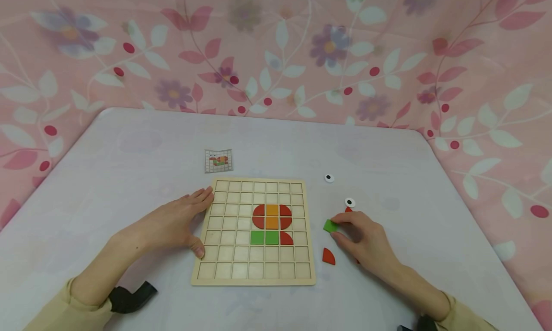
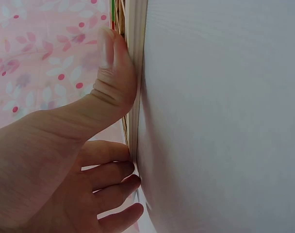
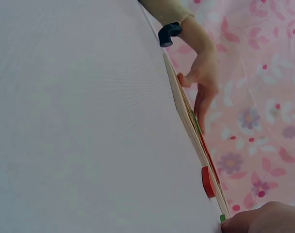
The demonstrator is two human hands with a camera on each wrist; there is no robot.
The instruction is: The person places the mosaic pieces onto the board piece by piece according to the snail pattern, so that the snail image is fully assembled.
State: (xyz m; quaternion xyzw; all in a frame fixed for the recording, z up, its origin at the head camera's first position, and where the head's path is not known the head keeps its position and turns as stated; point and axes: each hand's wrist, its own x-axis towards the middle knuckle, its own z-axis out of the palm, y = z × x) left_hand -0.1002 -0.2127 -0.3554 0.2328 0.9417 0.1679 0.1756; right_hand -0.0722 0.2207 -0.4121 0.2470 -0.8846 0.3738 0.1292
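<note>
A wooden grid board (image 1: 220,271) lies on the table. Set in its cells are orange squares (image 1: 272,210) flanked by several red quarter-circles (image 1: 285,222), and below them two green squares (image 1: 257,237) beside one more red quarter-circle (image 1: 286,238). My left hand (image 1: 172,221) rests along the board's left edge, fingers and thumb extended; the left wrist view shows the thumb (image 2: 108,92) touching the rim. Right of the board, my right hand (image 1: 366,240) pinches a green square block (image 1: 330,225) between thumb and fingers. Only a sliver of that block (image 3: 222,219) shows in the right wrist view.
A loose red quarter-circle (image 1: 328,256) lies below the right hand's fingertips. Another red piece (image 1: 348,209) is partly hidden by that hand. Two eye discs, one upper (image 1: 329,178) and one lower (image 1: 350,202), lie farther back. A small pattern card (image 1: 218,161) sits behind the board.
</note>
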